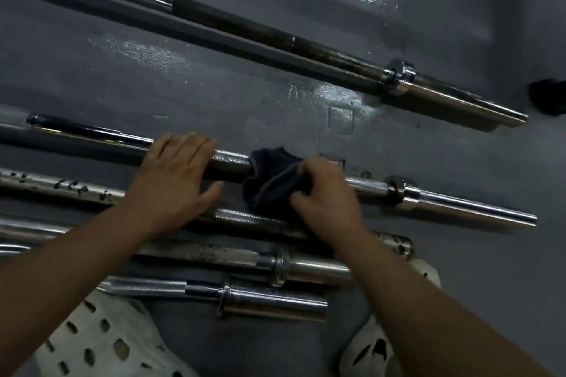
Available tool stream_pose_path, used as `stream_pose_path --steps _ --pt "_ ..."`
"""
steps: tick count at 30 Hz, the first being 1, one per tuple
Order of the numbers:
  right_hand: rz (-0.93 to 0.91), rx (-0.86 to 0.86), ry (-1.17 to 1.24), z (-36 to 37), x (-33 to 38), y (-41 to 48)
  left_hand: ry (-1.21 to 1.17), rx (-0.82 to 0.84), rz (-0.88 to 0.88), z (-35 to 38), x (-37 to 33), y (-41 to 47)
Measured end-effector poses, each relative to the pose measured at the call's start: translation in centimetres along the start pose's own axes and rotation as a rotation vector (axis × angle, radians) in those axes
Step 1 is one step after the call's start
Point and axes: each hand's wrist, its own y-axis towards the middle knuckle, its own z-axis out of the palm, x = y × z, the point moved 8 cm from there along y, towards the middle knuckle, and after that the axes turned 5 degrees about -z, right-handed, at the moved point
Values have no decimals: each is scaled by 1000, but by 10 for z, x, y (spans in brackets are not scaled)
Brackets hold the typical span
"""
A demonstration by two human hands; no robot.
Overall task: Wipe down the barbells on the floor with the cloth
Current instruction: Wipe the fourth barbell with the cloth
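We found the wiping step under way on the middle barbell (pixel 459 203), which lay on the grey floor (pixel 245 95) and ran from the left edge out to its chrome sleeve at the right. The dark cloth (pixel 269 184) sat bunched over that bar's shaft, a little left of the collar, and draped down its near side. The right hand (pixel 324 196) gripped the cloth, its fingers (pixel 309 176) curled into the folds and the thumb pinching from the near side. The left hand (pixel 174 174) lay just left of the cloth. Its fingers were fairly straight across the shaft and the thumb spread towards us, so it pressed the bar rather than clasped it. We judged that it was there to keep the bar from rolling.

One long barbell (pixel 245 27) lay well apart on the far side. Three more were crowded on the near side: a pitted one (pixel 61 188), a collared one (pixel 306 266) and a short one (pixel 269 300). White perforated shoes (pixel 101 343) showed at the near edge.

We judged the task far from done, since only this stretch of one bar was under the cloth. The next move called for sliding the cloth along the shaft with firm pressure. The steadying hand would need to shift aside to free the covered part, and the bar would need turning to reach its underside.
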Motion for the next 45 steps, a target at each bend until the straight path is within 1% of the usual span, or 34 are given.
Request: stream_pose_path --steps 1,2,4,5,6,7,8,11,12,13,15,17,18,19,20,21,22,25,27,28,29,32,33,34,35,36,38,39,40,41,42,43,44,45 --pt "101 -62 24 -15 -30 1 9 -5 21 1 2 1" --pt "225 -161 47 -34 -63 -3 23 -8 40 2 4 4" --pt "463 -327 29 -61 -117 -24 47 -23 67 2 9 11" --pt "514 -350 -26 -63 -126 -29 58 -26 76 2 11 15" --pt "518 -340 -83 -58 -121 -27 74 -18 83 2 12 20" --pt "495 -313 -112 -48 -105 -18 90 -5 88 1 13 26" --pt "432 -260 -116 -34 -80 -5 103 11 87 0 13 33" --pt "71 -75 -79 6 9 28 113 59 83 -10 16 54" --pt "-16 -43 -57 7 24 34 109 68 97 -13 18 57" --pt "-37 -51 -41 0 21 38 103 69 116 -16 21 58" --pt "63 -151 -32 -29 -19 39 106 21 136 -19 29 48" --pt "270 -284 -99 -60 -78 24 145 -25 138 -16 36 39" --pt "368 -322 -137 -69 -98 14 166 -24 136 -14 38 39" --pt "435 -339 -164 -68 -105 7 180 -14 134 -13 39 41" --pt "462 -336 -173 -61 -98 6 185 2 128 -13 40 46" --pt "437 -311 -166 -48 -83 12 183 10 124 -14 40 53" --pt "368 -275 -153 -34 -59 23 181 20 118 -16 39 59" --pt "62 -180 -131 -6 8 51 168 21 102 -28 39 80" --pt "-71 -122 -169 -16 12 63 173 22 91 -36 42 93" --pt "-70 -123 -207 -26 -4 64 189 19 100 -38 41 95" --pt "-15 -150 -247 -39 -30 63 207 1 122 -37 39 95" --pt "301 -294 -291 -78 -110 43 239 -59 130 -27 37 91" --pt "384 -317 -268 -78 -118 38 238 -58 114 -25 39 94" --pt "422 -320 -237 -70 -112 39 232 -41 94 -25 40 99" --pt "403 -301 -207 -57 -92 47 228 -22 79 -25 40 105" --pt "330 -265 -185 -42 -65 57 224 1 68 -26 40 111" --pt "120 -137 -183 -9 -4 74 213 36 53 -31 40 124" --pt "22 -72 -192 6 17 79 198 39 43 -36 40 130" --pt "-49 -44 -191 13 26 83 180 39 27 -41 42 136" --pt "-66 -78 -172 7 23 86 158 37 15 -44 44 140" --pt "-43 -182 -144 -10 9 87 139 33 6 -46 45 142" --pt "0 -330 -86 -33 -11 86 126 32 -2 -48 45 142" --pt "90 -471 -18 -59 -39 81 117 33 -7 -47 44 138" --pt "219 -577 35 -83 -71 74 111 25 -9 -46 42 134"
